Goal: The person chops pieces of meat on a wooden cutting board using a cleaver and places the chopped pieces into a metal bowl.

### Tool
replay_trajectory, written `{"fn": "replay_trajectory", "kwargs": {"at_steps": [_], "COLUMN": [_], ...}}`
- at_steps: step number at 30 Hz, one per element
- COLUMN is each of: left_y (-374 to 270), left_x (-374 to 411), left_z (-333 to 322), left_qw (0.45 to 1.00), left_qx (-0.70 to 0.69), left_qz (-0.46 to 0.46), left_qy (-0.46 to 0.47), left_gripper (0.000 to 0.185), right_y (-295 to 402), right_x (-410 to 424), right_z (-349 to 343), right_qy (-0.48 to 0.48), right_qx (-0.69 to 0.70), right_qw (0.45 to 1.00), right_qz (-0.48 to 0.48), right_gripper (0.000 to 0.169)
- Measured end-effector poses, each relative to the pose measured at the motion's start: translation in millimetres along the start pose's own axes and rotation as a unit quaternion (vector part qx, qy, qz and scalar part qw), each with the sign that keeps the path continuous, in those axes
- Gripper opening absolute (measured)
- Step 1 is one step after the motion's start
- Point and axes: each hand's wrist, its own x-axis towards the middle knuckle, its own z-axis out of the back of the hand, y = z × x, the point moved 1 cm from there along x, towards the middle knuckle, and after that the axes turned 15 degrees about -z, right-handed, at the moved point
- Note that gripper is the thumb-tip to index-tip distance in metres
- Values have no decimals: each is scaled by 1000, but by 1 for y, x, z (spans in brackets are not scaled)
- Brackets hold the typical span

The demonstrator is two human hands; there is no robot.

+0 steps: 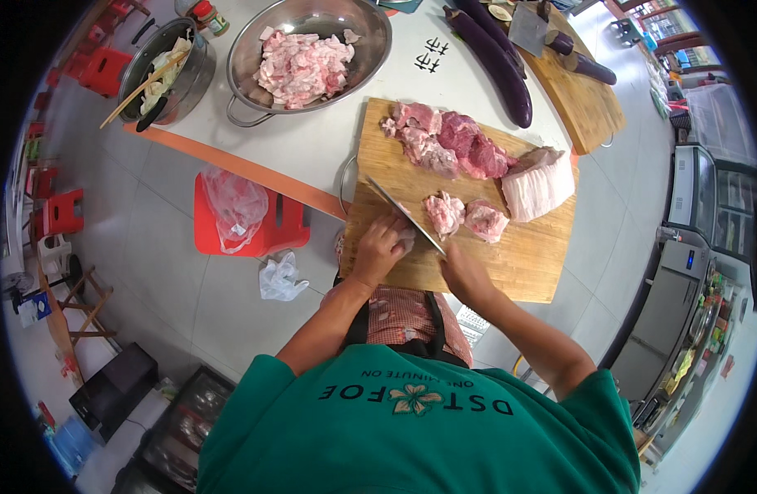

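Note:
My right hand (468,275) grips the handle of a kitchen knife (408,216), whose blade slants up and left over a wooden cutting board (532,265). Left of the blade, my left hand (378,247) presses on a pale piece of meat (404,238), mostly hidden under the fingers. Two small fatty meat chunks (444,214) lie right of the knife. Behind them are several larger red pieces of meat (458,136), and a thick pale slab of meat (539,185) rests at the board's right edge. Cut pale meat (304,68) is heaped in a steel bowl (369,37).
Eggplants (495,74) lie behind the board. A second wooden board (591,117) at the right holds a cleaver (528,29) and cut eggplant. At the left stand a pot (193,92) with chopsticks and a seasoning jar (214,20). A red stool (285,228) is beneath the table's edge.

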Motion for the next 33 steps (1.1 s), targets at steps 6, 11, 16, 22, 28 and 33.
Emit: {"fn": "replay_trajectory", "kwargs": {"at_steps": [6, 11, 16, 22, 28, 33], "left_y": [-3, -1, -3, -4, -12, -27], "left_x": [10, -11, -18, 14, 71, 92], "left_z": [10, 27, 43, 34, 2, -40], "left_qw": [999, 998, 988, 988, 976, 944], "left_qx": [-8, 2, -39, -6, -44, 6], "left_qz": [13, 44, 141, 128, 42, 28], "left_qy": [46, 38, -49, 85, 207, 330], "left_gripper": [31, 30, 30, 33, 59, 61], "right_y": [22, -17, -31, 0, -18, -23], "right_x": [36, -27, -46, -54, -81, -104], "right_z": [13, 25, 41, 59, 65, 66], "right_qy": [36, 72, 44, -57, -142, -178], "right_qx": [26, -26, 58, 158, 201, 237], "right_qw": [997, 983, 981, 959, 928, 899], "right_qz": [-58, -168, -180, -227, -281, -324], "right_gripper": [19, 20, 20, 21, 21, 17]}}
